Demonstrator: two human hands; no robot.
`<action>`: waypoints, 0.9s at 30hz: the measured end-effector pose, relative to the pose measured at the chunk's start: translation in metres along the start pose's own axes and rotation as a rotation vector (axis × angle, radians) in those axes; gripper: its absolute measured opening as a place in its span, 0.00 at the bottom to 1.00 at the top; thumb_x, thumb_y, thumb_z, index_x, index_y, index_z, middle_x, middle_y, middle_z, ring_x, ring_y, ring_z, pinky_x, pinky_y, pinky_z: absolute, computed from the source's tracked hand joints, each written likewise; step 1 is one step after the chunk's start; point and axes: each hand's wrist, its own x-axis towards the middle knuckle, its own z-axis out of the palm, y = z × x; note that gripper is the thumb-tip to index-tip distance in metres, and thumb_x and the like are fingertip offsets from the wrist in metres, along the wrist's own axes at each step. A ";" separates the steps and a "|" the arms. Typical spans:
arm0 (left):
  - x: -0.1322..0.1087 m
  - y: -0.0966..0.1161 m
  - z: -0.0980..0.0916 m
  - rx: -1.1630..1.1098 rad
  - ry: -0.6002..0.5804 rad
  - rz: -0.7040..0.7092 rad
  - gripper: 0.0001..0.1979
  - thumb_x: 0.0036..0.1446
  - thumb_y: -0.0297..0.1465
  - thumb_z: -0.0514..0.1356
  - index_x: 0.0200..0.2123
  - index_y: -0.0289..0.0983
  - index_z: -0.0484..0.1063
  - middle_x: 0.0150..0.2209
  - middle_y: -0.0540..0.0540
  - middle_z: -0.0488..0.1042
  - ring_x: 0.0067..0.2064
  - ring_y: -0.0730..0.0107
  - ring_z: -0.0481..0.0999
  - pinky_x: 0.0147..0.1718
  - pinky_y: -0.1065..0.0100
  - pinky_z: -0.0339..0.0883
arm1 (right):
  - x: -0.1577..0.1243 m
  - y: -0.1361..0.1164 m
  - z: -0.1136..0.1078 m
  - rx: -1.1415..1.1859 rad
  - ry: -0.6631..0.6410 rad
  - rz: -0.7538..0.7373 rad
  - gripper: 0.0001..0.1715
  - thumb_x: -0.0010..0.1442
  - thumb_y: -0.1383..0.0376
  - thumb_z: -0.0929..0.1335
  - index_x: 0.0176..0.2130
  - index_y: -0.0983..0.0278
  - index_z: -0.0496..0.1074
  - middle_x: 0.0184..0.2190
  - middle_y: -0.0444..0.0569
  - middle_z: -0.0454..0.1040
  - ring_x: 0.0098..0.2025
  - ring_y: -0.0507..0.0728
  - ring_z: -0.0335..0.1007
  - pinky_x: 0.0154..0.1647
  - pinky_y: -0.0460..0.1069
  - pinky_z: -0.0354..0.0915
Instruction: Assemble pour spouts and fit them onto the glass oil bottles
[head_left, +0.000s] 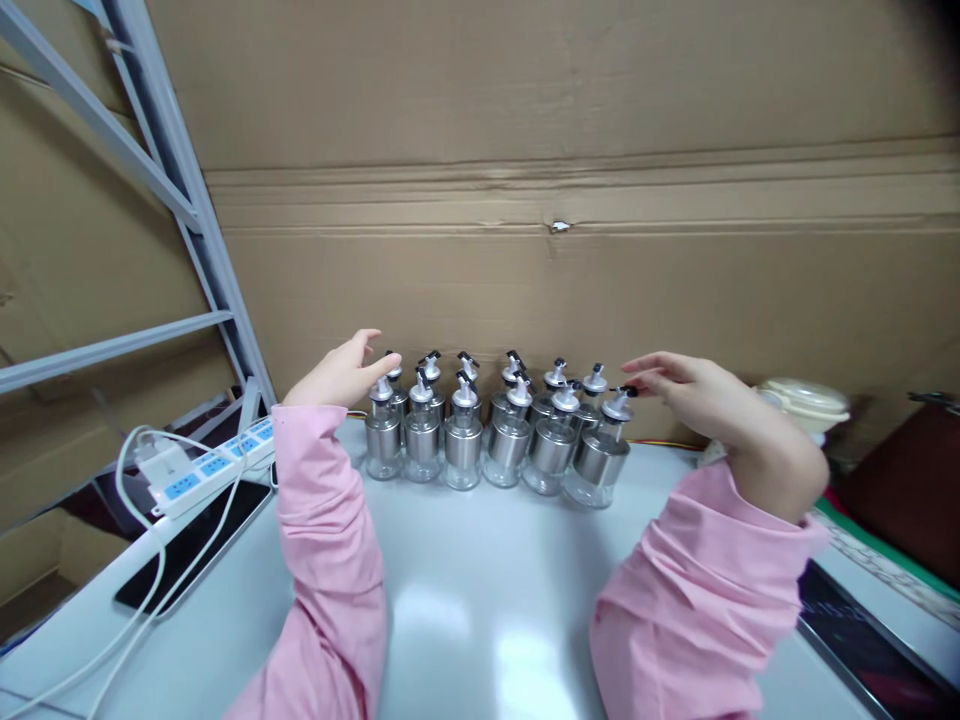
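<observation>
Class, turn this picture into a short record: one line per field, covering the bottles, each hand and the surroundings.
Bottles: twelve, two rows of six, upright
Look: clear bases, silvery sleeves, dark-tipped spouts
Left hand: open, at the rows' left end; contact unclear
Right hand: fingers extended, at the right end; contact unclear
Surface: pale table
Left side: power strip, phone-like device
Backdrop: cardboard

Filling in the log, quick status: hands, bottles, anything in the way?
Left hand and right hand open at opposite ends of the bottles, contact unclear. Bottles standing in two rows. White cables off left, not blocking.
</observation>
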 end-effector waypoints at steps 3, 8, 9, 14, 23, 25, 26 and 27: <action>-0.001 0.001 -0.001 -0.008 -0.015 0.003 0.33 0.54 0.48 0.50 0.59 0.37 0.53 0.55 0.35 0.64 0.54 0.56 0.66 0.51 0.57 0.59 | -0.002 -0.003 -0.001 0.068 -0.049 0.069 0.17 0.56 0.67 0.59 0.44 0.65 0.68 0.40 0.55 0.75 0.42 0.59 0.70 0.45 0.51 0.63; -0.009 0.005 -0.005 -0.023 -0.062 0.074 0.37 0.50 0.48 0.55 0.59 0.38 0.51 0.55 0.36 0.63 0.53 0.55 0.67 0.50 0.58 0.61 | -0.011 -0.017 -0.006 0.163 -0.057 0.124 0.21 0.56 0.71 0.57 0.48 0.65 0.65 0.43 0.58 0.73 0.45 0.59 0.69 0.47 0.51 0.62; -0.011 0.005 -0.007 -0.019 -0.095 0.106 0.39 0.48 0.47 0.58 0.60 0.39 0.51 0.56 0.36 0.63 0.53 0.55 0.68 0.50 0.59 0.62 | -0.013 -0.020 -0.007 0.166 -0.063 0.131 0.21 0.56 0.71 0.58 0.49 0.65 0.64 0.44 0.58 0.72 0.46 0.60 0.69 0.48 0.51 0.61; -0.027 0.004 -0.016 0.080 -0.121 0.161 0.47 0.39 0.39 0.65 0.61 0.43 0.47 0.60 0.41 0.58 0.55 0.54 0.65 0.51 0.58 0.62 | -0.017 -0.026 -0.010 0.140 -0.061 0.149 0.20 0.59 0.67 0.58 0.50 0.66 0.63 0.45 0.57 0.72 0.47 0.59 0.68 0.49 0.50 0.61; -0.060 0.031 -0.034 -0.154 -0.603 0.871 0.41 0.33 0.54 0.63 0.53 0.47 0.66 0.53 0.46 0.68 0.53 0.54 0.68 0.45 0.62 0.66 | -0.007 -0.008 -0.004 0.058 -0.072 0.020 0.25 0.53 0.61 0.65 0.50 0.67 0.63 0.43 0.58 0.73 0.43 0.61 0.70 0.45 0.52 0.64; -0.063 0.047 -0.021 -0.140 -0.762 1.004 0.36 0.27 0.59 0.60 0.42 0.51 0.74 0.45 0.48 0.74 0.48 0.55 0.72 0.34 0.66 0.70 | -0.003 -0.005 -0.002 0.059 -0.102 0.013 0.27 0.52 0.61 0.66 0.50 0.69 0.63 0.43 0.59 0.72 0.43 0.61 0.70 0.45 0.51 0.64; -0.067 0.053 -0.012 -0.126 -0.774 1.048 0.34 0.26 0.59 0.59 0.39 0.54 0.75 0.42 0.51 0.75 0.46 0.57 0.74 0.29 0.67 0.69 | -0.002 -0.003 -0.001 0.056 -0.122 0.015 0.27 0.52 0.61 0.66 0.49 0.70 0.64 0.43 0.60 0.73 0.43 0.61 0.70 0.44 0.51 0.64; -0.074 0.057 -0.001 -0.104 -0.761 1.079 0.31 0.25 0.57 0.58 0.38 0.57 0.75 0.39 0.53 0.76 0.44 0.58 0.74 0.25 0.68 0.68 | 0.000 -0.002 0.000 0.053 -0.142 0.017 0.26 0.51 0.61 0.66 0.49 0.70 0.64 0.43 0.60 0.73 0.43 0.61 0.71 0.44 0.51 0.64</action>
